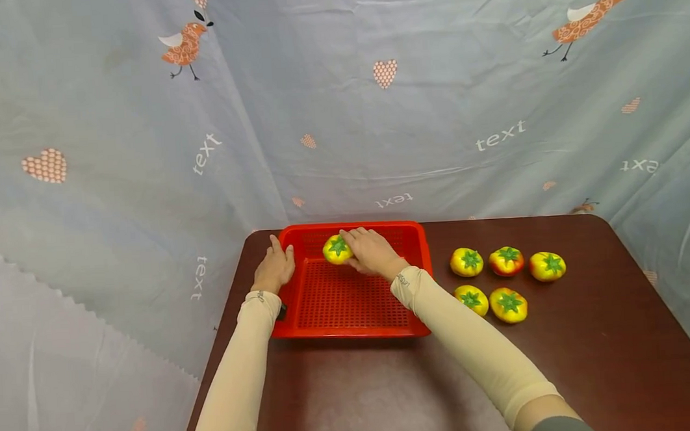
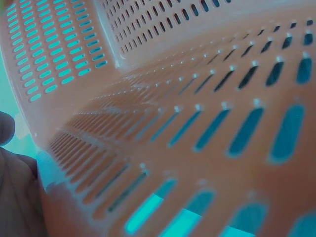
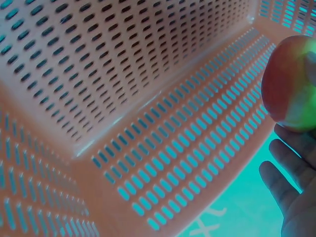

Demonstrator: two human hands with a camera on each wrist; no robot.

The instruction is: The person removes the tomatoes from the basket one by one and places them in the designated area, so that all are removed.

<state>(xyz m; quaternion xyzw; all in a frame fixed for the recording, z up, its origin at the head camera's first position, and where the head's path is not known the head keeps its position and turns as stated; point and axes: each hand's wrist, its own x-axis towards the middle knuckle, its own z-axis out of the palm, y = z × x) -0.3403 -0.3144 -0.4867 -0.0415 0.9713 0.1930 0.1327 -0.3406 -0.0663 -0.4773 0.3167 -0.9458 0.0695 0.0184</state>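
A red perforated plastic basket (image 1: pixel 351 334) sits on the table. Over its inside, my right hand (image 1: pixel 372 252) holds a yellow persimmon (image 1: pixel 336 250) with a green star-shaped top. The right wrist view shows the red and yellow side of that persimmon (image 3: pixel 287 86) at the fingertips, above the slotted basket wall. At the basket's left rim is my left hand (image 1: pixel 274 268), thumb and index finger spread apart. Only part of the left hand (image 2: pixel 19 192) appears in the left wrist view, beside the basket's edge.
Several more yellow and red persimmons (image 1: pixel 506 261) lie on the dark brown table (image 1: pixel 597 339), right of the basket. A small black object (image 1: pixel 282 312) shows near my left wrist. A grey patterned curtain (image 1: pixel 339 111) hangs behind and on both sides.
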